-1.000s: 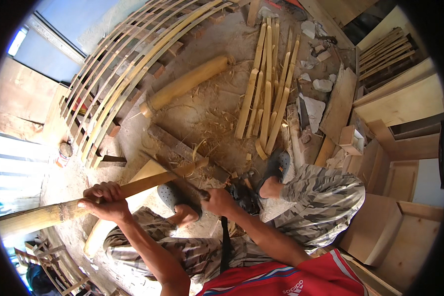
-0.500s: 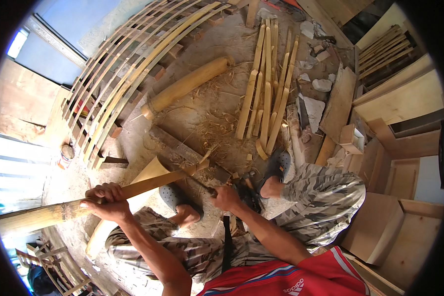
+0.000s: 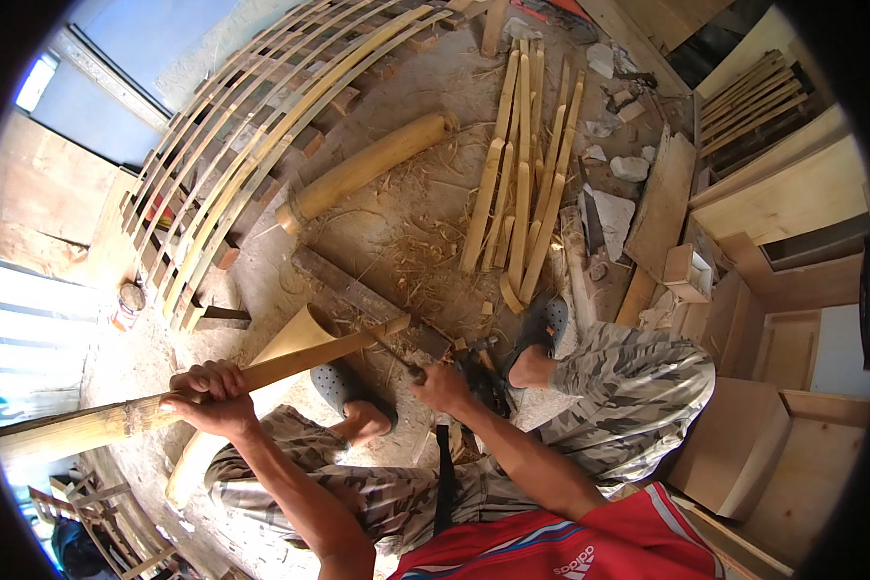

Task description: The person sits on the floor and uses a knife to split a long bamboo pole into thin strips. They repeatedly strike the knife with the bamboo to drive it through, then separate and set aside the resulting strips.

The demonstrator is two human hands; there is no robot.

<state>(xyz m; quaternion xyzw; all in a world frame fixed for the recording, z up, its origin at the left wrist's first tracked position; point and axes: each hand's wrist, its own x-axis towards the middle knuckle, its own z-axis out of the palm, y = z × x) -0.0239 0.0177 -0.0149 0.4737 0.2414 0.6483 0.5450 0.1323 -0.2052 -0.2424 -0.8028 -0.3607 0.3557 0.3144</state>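
My left hand [image 3: 213,394] is closed around a long split bamboo strip [image 3: 295,362], which runs from the far left to a squared end near the middle. In my right hand [image 3: 443,388] is the dark handle of a knife. Its narrow knife blade [image 3: 390,349] points up and left, close to the strip's end; whether it touches the bamboo I cannot tell. Beneath the strip lies a thick bamboo pole [image 3: 303,334] with a hollow end, beside my left shoe.
Another bamboo log [image 3: 367,172] lies ahead, near a dark wooden beam [image 3: 348,287] and scattered shavings [image 3: 411,253]. Several cut strips [image 3: 522,184] are bundled at right. A slatted bamboo frame [image 3: 261,145] rests on bricks at far left. Wooden cabinets [image 3: 793,435] stand at right.
The curled shaving at the bamboo strip's end has come away. The strip's end sits slightly differently, and both hands have barely moved.
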